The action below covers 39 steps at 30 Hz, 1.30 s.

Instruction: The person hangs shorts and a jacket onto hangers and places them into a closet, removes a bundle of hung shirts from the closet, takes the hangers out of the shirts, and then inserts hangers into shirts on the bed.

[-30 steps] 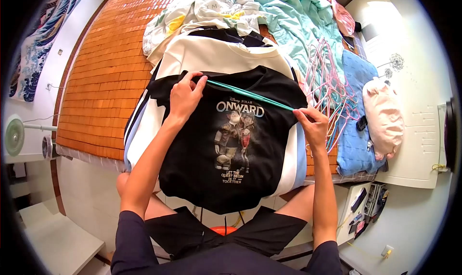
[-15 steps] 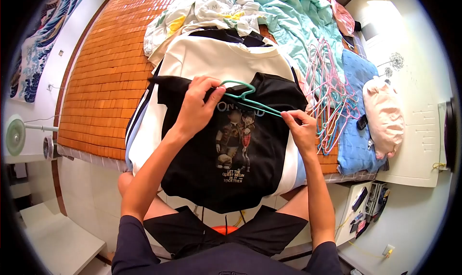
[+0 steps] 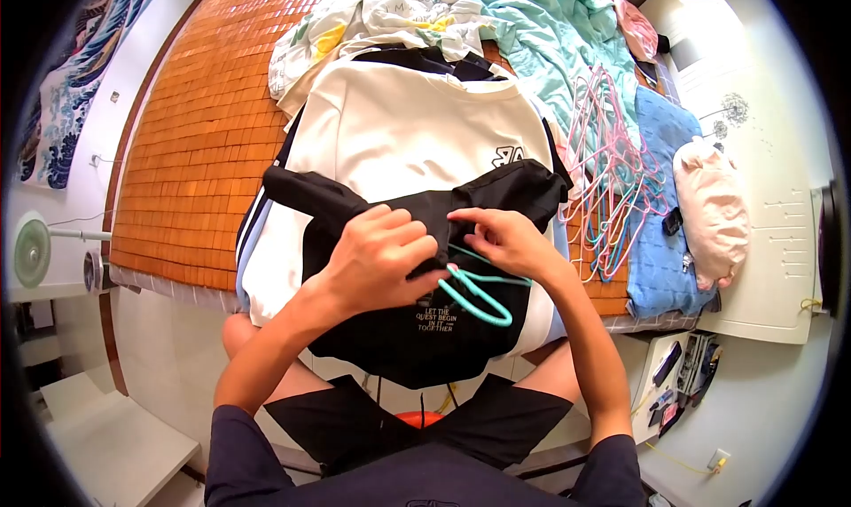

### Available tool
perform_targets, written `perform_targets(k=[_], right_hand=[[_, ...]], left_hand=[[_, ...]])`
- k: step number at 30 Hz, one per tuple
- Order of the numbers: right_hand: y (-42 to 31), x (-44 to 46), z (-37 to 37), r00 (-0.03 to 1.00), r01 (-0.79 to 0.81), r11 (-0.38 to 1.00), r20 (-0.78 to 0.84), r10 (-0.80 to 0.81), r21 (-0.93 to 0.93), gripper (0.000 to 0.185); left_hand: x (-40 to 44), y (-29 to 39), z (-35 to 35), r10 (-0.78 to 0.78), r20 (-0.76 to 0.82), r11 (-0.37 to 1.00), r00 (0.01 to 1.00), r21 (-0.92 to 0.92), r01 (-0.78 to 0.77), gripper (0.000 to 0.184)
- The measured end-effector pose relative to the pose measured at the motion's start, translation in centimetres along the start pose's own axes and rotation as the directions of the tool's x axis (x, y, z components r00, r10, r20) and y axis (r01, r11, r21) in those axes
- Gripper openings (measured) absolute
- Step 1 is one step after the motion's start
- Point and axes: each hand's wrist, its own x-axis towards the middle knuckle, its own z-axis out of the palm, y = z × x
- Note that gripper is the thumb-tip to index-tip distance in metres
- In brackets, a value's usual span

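Note:
A black printed T-shirt [image 3: 390, 347] lies over a white sweatshirt [image 3: 399, 126], its upper part folded down toward me. My left hand [image 3: 381, 250] is closed at the shirt's neck area, with a teal hanger [image 3: 479, 305] by its thumb; the hook points toward me, down and right. The hanger's far parts are partly hidden by the hands and cloth. My right hand [image 3: 505, 241] is beside it on the right, index finger stretched over the black cloth, the other fingers curled near the hanger's arm; its grip is unclear.
Pink and blue hangers [image 3: 612, 179] lie tangled at the right, by a blue cloth [image 3: 665, 206] and a pale pink bundle [image 3: 712, 213]. Teal fabric [image 3: 550, 46] and white patterned cloth [image 3: 381, 15] are at the back of the tiled mat [image 3: 195, 161].
The hanger has turned so its hook points toward me. Both hands have moved closer together and lower. The shirt's upper part is folded down, uncovering more of the white sweatshirt.

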Motion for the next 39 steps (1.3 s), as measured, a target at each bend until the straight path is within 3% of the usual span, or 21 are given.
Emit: perform_targets(k=[2, 4, 7, 8, 12, 14, 16, 17, 18, 20, 25, 28, 32, 34, 35, 36, 38, 39], right_hand=[[0.7, 0.9, 0.7, 0.993, 0.103, 0.959, 0.076, -0.086, -0.265, 0.037], [0.6, 1.4, 0.8, 0.991, 0.044, 0.950, 0.135, -0.002, -0.308, 0.030], [0.8, 1.7, 0.5, 0.999, -0.001, 0.868, 0.042, 0.025, -0.497, 0.029], [1.9, 1.4, 0.3, 0.998, -0.018, 0.841, -0.055, -0.014, -0.541, 0.028], [3.5, -0.1, -2.2, 0.960, -0.277, 0.763, -0.197, 0.198, -0.584, 0.028], [3.3, -1.4, -3.1, 0.954, -0.295, 0.789, -0.216, 0.209, -0.539, 0.028], [2.0, -2.9, -4.1, 0.958, -0.243, 0.956, -0.194, 0.210, -0.165, 0.032], [1.1, -3.2, -4.7, 0.939, -0.319, 0.938, -0.086, 0.332, 0.136, 0.036], [0.4, -3.9, -5.1, 0.932, -0.323, 0.904, -0.074, 0.356, 0.279, 0.039], [1.0, -4.7, -5.7, 0.941, -0.270, 0.881, -0.088, 0.327, 0.388, 0.041], [-0.8, -6.7, -6.7, 0.941, -0.271, 0.893, -0.097, 0.324, 0.359, 0.040], [-3.9, -8.0, -7.1, 0.942, -0.220, 0.895, -0.156, 0.299, 0.388, 0.030], [-8.3, -9.4, -7.8, 0.911, -0.322, 0.812, -0.075, 0.406, 0.487, 0.027], [-11.8, -10.0, -7.9, 0.940, -0.220, 0.786, -0.089, 0.329, 0.577, 0.035], [-13.5, -10.6, -8.6, 0.956, -0.217, 0.759, -0.021, 0.291, 0.614, 0.049], [-14.0, -11.1, -8.1, 0.957, -0.214, 0.758, -0.024, 0.290, 0.616, 0.049], [-15.0, -12.1, -7.0, 0.962, 0.234, 0.557, -0.274, -0.012, 0.797, 0.062], [-14.4, -11.9, -6.9, 0.893, 0.444, 0.596, -0.383, -0.236, 0.669, 0.066]], left_hand=[[-0.4, 0.6, -0.2, 0.015, 0.044, 1.000, 0.999, -0.018, -0.014, 0.036], [-0.9, 0.6, -0.6, 0.014, 0.044, 0.999, 0.999, -0.031, -0.012, 0.032], [-1.6, 0.5, -2.3, -0.037, 0.024, 0.999, 0.999, -0.009, 0.037, 0.027], [-1.9, 0.5, -2.8, -0.045, 0.011, 0.999, 0.999, 0.021, 0.044, 0.026], [-2.9, 2.0, -5.9, -0.155, 0.068, 0.981, 0.986, 0.130, 0.145, 0.030], [-3.3, 2.6, -6.7, -0.167, 0.042, 0.979, 0.985, 0.128, 0.160, 0.035], [-3.9, 2.6, -7.4, -0.177, 0.061, 0.974, 0.982, 0.151, 0.167, 0.037], [-4.2, 2.4, -7.8, -0.186, 0.072, 0.971, 0.980, 0.167, 0.172, 0.035], [-4.5, 2.3, -7.8, -0.231, 0.051, 0.965, 0.972, 0.141, 0.222, 0.027], [-4.9, 2.3, -7.4, -0.258, -0.072, 0.963, 0.964, 0.065, 0.262, 0.018], [-5.3, 2.7, -8.1, -0.284, -0.092, 0.950, 0.954, 0.107, 0.293, 0.016], [-5.2, 3.3, -8.9, -0.290, -0.069, 0.919, 0.955, 0.259, 0.298, 0.014], [-3.9, 5.2, -9.0, -0.245, -0.043, 0.930, 0.969, 0.272, 0.248, 0.017], [-2.8, 6.1, -8.6, -0.203, -0.090, 0.967, 0.975, 0.140, 0.214, 0.018], [-2.2, 6.7, -8.6, -0.164, -0.109, 0.972, 0.980, 0.149, 0.180, 0.024], [-1.9, 7.3, -8.9, -0.161, -0.106, 0.973, 0.981, 0.152, 0.176, 0.024], [-1.2, 8.7, -9.8, -0.149, -0.100, 0.961, 0.984, 0.220, 0.168, 0.028], [-0.9, 9.2, -10.1, -0.152, -0.159, 0.964, 0.975, 0.196, 0.182, 0.030]])
